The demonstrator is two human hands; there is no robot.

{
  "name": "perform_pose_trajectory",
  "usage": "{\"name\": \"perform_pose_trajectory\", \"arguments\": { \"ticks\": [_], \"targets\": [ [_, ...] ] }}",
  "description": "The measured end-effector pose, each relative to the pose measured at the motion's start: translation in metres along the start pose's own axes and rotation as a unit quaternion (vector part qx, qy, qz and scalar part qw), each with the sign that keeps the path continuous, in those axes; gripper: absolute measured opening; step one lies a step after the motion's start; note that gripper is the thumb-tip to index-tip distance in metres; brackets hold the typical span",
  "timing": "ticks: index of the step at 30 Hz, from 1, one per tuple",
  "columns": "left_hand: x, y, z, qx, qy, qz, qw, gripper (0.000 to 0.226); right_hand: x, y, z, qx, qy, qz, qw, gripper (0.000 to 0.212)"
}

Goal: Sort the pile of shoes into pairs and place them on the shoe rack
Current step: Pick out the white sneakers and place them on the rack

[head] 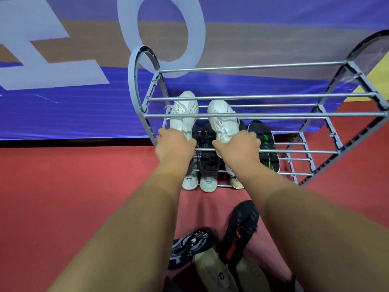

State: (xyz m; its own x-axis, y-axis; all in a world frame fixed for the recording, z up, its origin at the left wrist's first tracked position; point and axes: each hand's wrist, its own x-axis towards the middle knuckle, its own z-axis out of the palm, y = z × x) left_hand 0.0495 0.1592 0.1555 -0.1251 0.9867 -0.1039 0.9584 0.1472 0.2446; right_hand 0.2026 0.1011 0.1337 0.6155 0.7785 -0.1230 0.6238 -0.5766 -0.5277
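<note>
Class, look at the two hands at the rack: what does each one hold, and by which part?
Each grips one white sneaker at its heel end: left hand the left sneaker, right hand the right sneaker, toes pointing away over the shoe rack.

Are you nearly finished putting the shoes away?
Partly. Some shoes, like the black-and-green sneaker, already sit on lower shelves. The left hand and right hand are setting two white sneakers on the rack. Two black shoes remain on the floor.
</note>
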Motion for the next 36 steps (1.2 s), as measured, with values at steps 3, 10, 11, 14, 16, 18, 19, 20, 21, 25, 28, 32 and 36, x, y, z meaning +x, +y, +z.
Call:
{"name": "perform_pose_trajectory", "arguments": {
  "ticks": [3, 10, 11, 14, 16, 18, 19, 20, 21, 25, 28, 32, 36],
  "targets": [
    [-0.001, -0.007, 0.007, -0.006, 0.006, -0.012, 1.0, 0.073, -0.005, 0.002, 0.0, -0.03, -0.047, -0.019, 0.998, 0.097],
    [0.003, -0.02, 0.007, -0.072, -0.061, -0.009, 0.995, 0.084, -0.006, 0.005, -0.006, -0.013, -0.058, -0.049, 0.997, 0.087],
    [0.003, -0.023, 0.007, -0.077, -0.061, -0.002, 0.995, 0.077, -0.006, 0.004, -0.005, 0.003, -0.053, -0.053, 0.997, 0.08],
    [0.002, -0.027, 0.008, -0.065, -0.035, 0.019, 0.997, 0.063, -0.006, -0.005, -0.001, 0.048, -0.017, -0.062, 0.997, 0.067],
    [0.004, -0.025, 0.009, -0.057, -0.015, 0.025, 0.998, 0.071, -0.007, -0.013, 0.006, 0.063, -0.001, -0.063, 0.996, 0.072],
    [0.008, -0.022, 0.011, -0.067, 0.003, 0.025, 0.997, 0.088, -0.006, -0.019, 0.014, 0.062, 0.004, -0.071, 0.995, 0.081],
    [0.01, -0.021, 0.011, -0.075, 0.009, 0.026, 0.997, 0.097, -0.006, -0.021, 0.017, 0.062, 0.006, -0.076, 0.995, 0.084],
    [0.011, -0.02, 0.012, -0.079, 0.012, 0.029, 0.996, 0.102, -0.006, -0.022, 0.018, 0.062, 0.004, -0.08, 0.995, 0.086],
    [0.013, -0.02, 0.014, -0.076, 0.012, 0.032, 0.997, 0.104, -0.007, -0.022, 0.02, 0.063, -0.002, -0.082, 0.995, 0.086],
    [0.014, -0.02, 0.02, -0.069, 0.013, 0.041, 0.997, 0.104, -0.007, -0.017, 0.024, 0.05, -0.022, -0.1, 0.993, 0.087],
    [0.016, -0.024, 0.022, -0.083, 0.015, 0.045, 0.995, 0.104, -0.005, -0.017, 0.028, 0.058, -0.022, -0.104, 0.993, 0.089],
    [0.016, -0.029, 0.022, -0.086, 0.021, 0.054, 0.995, 0.104, -0.005, -0.021, 0.032, 0.052, -0.023, -0.097, 0.994, 0.092],
    [0.014, -0.028, 0.019, -0.058, 0.016, 0.046, 0.997, 0.087, -0.01, -0.021, 0.03, 0.037, -0.029, -0.088, 0.995, 0.095]
  ]
}}
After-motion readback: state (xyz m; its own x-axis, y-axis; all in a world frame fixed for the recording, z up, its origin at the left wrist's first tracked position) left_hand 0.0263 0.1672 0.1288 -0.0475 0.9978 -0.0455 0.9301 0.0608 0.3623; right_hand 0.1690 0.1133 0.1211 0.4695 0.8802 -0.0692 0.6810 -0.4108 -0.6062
